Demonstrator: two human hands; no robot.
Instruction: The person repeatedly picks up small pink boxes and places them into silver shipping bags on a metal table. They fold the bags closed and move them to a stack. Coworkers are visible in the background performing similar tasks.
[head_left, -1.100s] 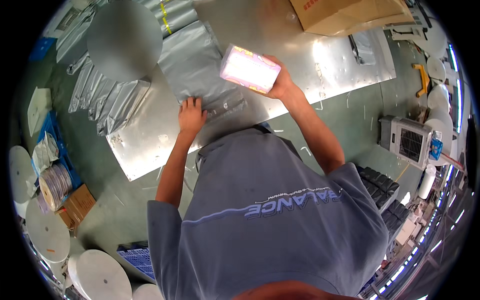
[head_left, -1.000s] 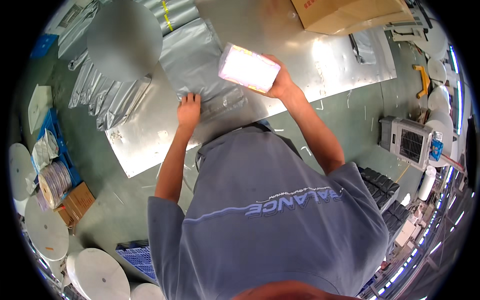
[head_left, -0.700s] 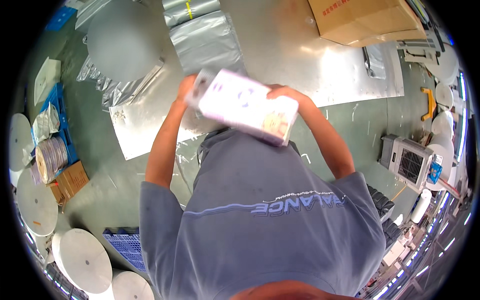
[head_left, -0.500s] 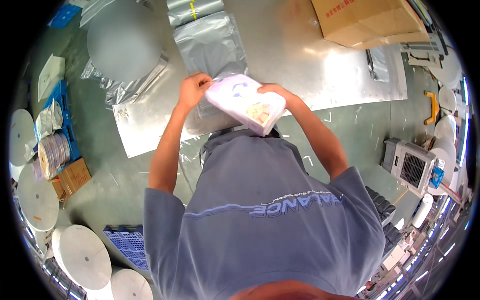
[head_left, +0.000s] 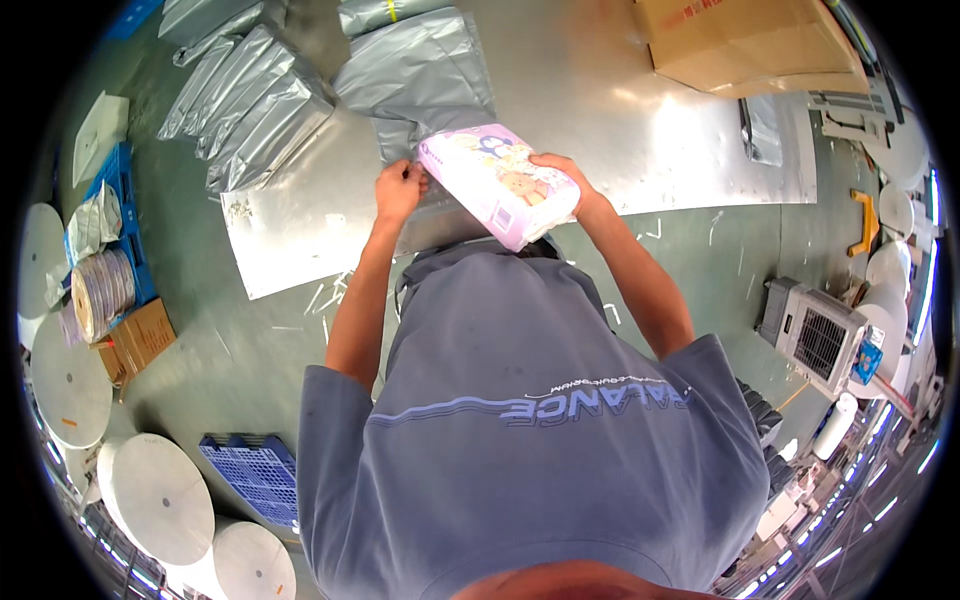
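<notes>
A pink and white printed soft plastic pack lies tilted at the table's near edge. My right hand grips its right side, thumb on the printed face. My left hand is just off the pack's left end, with its fingers curled together against the edge of a grey plastic mailing bag. What the left fingertips pinch is too small to make out clearly. The far end of the pack touches the bag; whether it is inside the bag's mouth, I cannot tell.
Folded grey bags are piled at the metal table's left end. A cardboard box stands at the far right, beside a small clear bag. Large white rolls, a blue pallet and an air cooler stand on the floor.
The pack has moved slightly away from me, its printed face turned more into view. My left hand has shifted right and down from the bag's edge. A blurred round shape over the bag pile is gone.
</notes>
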